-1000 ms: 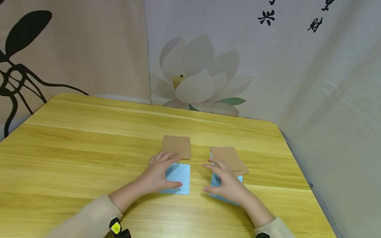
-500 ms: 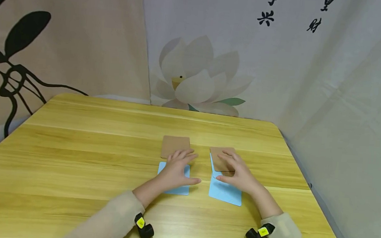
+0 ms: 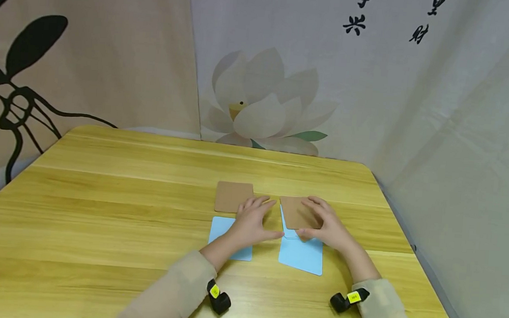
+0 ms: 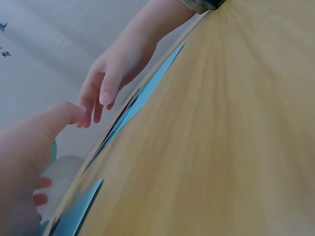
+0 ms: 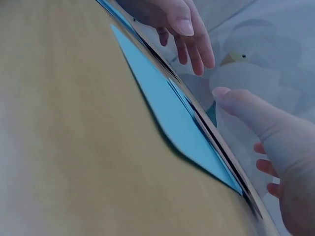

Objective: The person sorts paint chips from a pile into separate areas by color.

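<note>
Two groups of square cards lie on the wooden table in the head view. On the left, a brown card [image 3: 230, 197] sits behind a blue card [image 3: 220, 226]. To the right, another brown card [image 3: 294, 213] overlaps several blue cards [image 3: 301, 257] fanned slightly apart. My left hand [image 3: 252, 224] hovers over the left blue card, thumb and fingers spread toward the right group. Above the right brown card is my right hand [image 3: 330, 227], its thumb apart from its fingers. Both wrist views show the hands raised over the cards, with nothing between thumb and fingers.
The wooden table [image 3: 122, 209] reaches back to a hanging cloth [image 3: 374, 98] printed with a lotus and dark characters. Black wrist cameras [image 3: 219, 302] are strapped over both sleeves [image 3: 174, 291].
My left hand has moved rightward from the left blue card toward the right group. My right hand has shifted right and slightly back, uncovering more of the right blue cards. The cards stay in place.
</note>
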`<state>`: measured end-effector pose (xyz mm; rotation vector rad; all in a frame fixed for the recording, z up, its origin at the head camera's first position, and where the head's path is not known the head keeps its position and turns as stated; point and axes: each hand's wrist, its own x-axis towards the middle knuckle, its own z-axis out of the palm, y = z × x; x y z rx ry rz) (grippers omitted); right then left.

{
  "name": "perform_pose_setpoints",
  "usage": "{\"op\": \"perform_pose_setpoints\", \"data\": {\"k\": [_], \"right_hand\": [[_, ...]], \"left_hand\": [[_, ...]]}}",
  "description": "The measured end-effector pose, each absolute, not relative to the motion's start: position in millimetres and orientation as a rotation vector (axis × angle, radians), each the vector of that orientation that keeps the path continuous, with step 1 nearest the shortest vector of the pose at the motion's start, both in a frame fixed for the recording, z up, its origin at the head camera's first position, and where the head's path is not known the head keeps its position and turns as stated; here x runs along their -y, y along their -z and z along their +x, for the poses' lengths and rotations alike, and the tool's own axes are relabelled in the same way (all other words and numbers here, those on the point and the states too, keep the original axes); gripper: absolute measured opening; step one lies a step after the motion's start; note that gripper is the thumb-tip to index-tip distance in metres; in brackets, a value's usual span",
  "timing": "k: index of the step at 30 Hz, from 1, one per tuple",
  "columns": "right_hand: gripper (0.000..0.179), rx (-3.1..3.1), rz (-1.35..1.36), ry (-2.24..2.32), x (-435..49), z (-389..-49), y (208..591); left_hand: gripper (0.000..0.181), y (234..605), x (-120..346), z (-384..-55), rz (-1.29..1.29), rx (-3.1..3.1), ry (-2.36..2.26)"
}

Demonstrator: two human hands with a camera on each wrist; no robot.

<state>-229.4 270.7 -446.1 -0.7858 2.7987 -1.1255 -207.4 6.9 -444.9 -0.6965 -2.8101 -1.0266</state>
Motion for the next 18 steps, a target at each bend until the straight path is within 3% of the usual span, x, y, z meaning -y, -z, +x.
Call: {"op": "perform_pose_setpoints", "data": {"k": [18], "right_hand": [[0.083,-2.817,-0.721,1.025,-295.8,-254.1,455.1]], "left_hand": [[0.088,447.9,-41.0,-229.3,-0.617,2.906,0.937]]}}
